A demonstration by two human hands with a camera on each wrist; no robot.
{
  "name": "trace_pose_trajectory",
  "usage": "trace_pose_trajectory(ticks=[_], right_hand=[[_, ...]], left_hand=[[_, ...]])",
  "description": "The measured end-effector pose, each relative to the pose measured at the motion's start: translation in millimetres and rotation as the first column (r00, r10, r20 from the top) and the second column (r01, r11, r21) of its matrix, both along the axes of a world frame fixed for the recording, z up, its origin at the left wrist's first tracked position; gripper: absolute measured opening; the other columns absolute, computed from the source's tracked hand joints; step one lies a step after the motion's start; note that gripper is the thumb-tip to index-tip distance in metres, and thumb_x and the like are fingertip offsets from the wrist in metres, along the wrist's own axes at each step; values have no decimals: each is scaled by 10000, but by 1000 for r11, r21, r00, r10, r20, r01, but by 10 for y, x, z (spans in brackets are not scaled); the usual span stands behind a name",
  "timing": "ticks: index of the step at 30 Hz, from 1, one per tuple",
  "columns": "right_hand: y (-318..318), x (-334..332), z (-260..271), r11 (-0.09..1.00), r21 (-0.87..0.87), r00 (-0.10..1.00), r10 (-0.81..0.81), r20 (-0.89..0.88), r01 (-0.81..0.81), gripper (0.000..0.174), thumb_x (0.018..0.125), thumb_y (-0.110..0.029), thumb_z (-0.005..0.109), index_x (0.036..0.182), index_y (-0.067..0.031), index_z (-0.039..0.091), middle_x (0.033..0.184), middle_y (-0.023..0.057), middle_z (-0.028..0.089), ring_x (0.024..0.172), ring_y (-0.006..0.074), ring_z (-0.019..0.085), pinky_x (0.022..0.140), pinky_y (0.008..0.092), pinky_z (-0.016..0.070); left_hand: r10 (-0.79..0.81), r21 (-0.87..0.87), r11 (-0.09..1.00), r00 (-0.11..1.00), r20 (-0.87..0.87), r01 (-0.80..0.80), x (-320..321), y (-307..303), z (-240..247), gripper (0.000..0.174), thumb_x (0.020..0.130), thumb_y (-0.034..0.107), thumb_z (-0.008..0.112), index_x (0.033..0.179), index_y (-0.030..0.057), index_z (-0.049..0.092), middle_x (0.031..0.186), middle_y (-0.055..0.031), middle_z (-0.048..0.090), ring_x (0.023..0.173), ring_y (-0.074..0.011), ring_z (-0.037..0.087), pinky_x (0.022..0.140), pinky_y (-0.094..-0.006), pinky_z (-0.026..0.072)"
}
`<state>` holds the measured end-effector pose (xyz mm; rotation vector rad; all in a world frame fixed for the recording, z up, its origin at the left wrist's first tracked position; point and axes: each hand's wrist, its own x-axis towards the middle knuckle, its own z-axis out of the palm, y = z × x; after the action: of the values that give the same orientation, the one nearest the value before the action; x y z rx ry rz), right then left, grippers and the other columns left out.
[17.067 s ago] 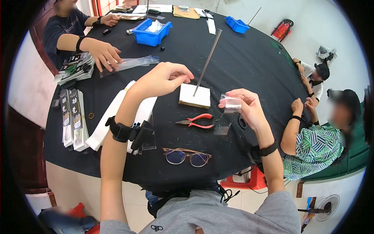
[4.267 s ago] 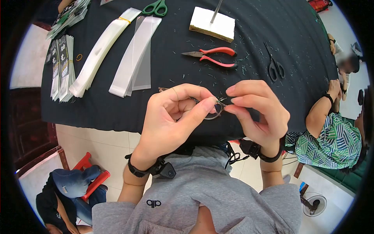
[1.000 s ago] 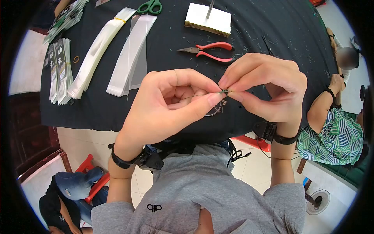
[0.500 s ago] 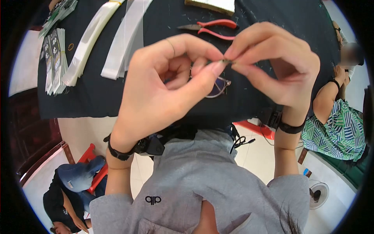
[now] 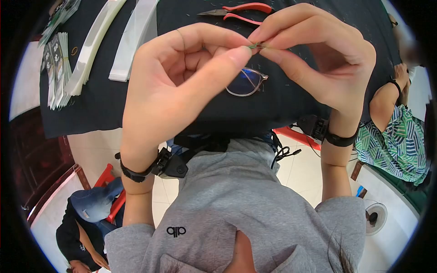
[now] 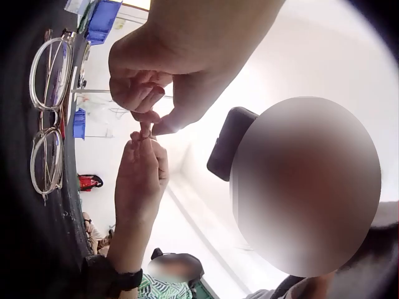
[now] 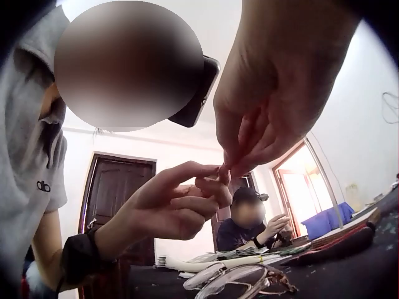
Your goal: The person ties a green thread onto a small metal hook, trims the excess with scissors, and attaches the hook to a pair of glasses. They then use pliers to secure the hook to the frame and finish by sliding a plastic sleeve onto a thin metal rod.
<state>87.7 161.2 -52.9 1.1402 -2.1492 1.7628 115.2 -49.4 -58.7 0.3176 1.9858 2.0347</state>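
Observation:
In the head view, my left hand (image 5: pixel 159 91) and right hand (image 5: pixel 325 63) meet fingertip to fingertip above the near part of the table. Between thumb and index finger each pinches a tiny bundle of thin green thread (image 5: pixel 253 46). A fine strand crosses the left index finger. Most of the bundle is hidden by the fingertips. Below the hands, eyeglasses (image 5: pixel 249 94) lie on the black cloth, partly covered by the left thumb. The left wrist view shows both lenses of the eyeglasses (image 6: pixel 32 78), well apart from the joined fingers.
Red-handled pliers (image 5: pixel 248 6) lie beyond the hands. On the left are long clear plastic sleeves (image 5: pixel 93 48), more sleeves (image 5: pixel 129 50), printed packets (image 5: pixel 57 73) and a rubber band (image 5: pixel 74 51). Another person (image 5: pixel 387 98) sits at the right edge of the table (image 5: pixel 282 113).
Earlier the right hand held a clear plastic piece; 4.3 seconds ago its fingers were apart from the left's. Both hands now pinch together, higher in view, while the tabletop things have shifted upward in view.

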Motion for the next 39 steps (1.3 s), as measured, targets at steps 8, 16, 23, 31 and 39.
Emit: trace_pose_trajectory(ticks=[8, 16, 23, 31, 39], right_hand=[[-38, 10, -53, 998, -66, 999, 2, 45, 1, 141, 662, 97, 716, 793, 47, 697, 844, 185, 690, 716, 234, 672, 669, 292, 546], [-44, 203, 1, 995, 96, 1000, -19, 21, 17, 137, 707, 58, 699, 839, 24, 686, 937, 169, 684, 788, 248, 670, 694, 282, 531], [247, 934, -29, 945, 323, 981, -111, 162, 54, 141, 726, 36, 717, 853, -3, 668, 849, 85, 669, 739, 196, 656, 674, 283, 519], [254, 1657, -1198, 828, 560, 823, -348, 449, 45, 162, 762, -42, 711, 908, 18, 675, 872, 131, 660, 699, 219, 638, 610, 315, 502], [180, 1699, -1581, 892, 439, 815, -332, 476, 107, 201, 739, -80, 759, 920, -11, 705, 884, 64, 657, 595, 129, 510, 554, 265, 425]], left_hand=[[-95, 60, 994, 990, 101, 89, -46, -79, -73, 220, 859, 117, 649, 1033, -17, 641, 797, 20, 595, 542, 18, 357, 471, -172, 211], [-93, 51, 995, 991, 100, 88, 124, -151, -70, 218, 872, 112, 629, 1041, -26, 633, 827, 18, 604, 537, 12, 341, 478, -177, 213], [56, 209, 975, 990, 126, -81, 375, -498, -133, 178, 879, 77, 628, 1016, -33, 656, 836, -6, 649, 590, 10, 445, 519, -148, 289], [189, 281, 938, 980, 67, -200, 650, -981, -313, 236, 961, 82, 521, 1123, -89, 542, 723, 49, 438, 510, 19, 263, 477, -158, 227], [271, 259, 923, 959, 87, -284, 831, -987, -365, 242, 909, 54, 571, 1135, -19, 615, 782, 1, 588, 520, -6, 312, 492, -195, 202]])
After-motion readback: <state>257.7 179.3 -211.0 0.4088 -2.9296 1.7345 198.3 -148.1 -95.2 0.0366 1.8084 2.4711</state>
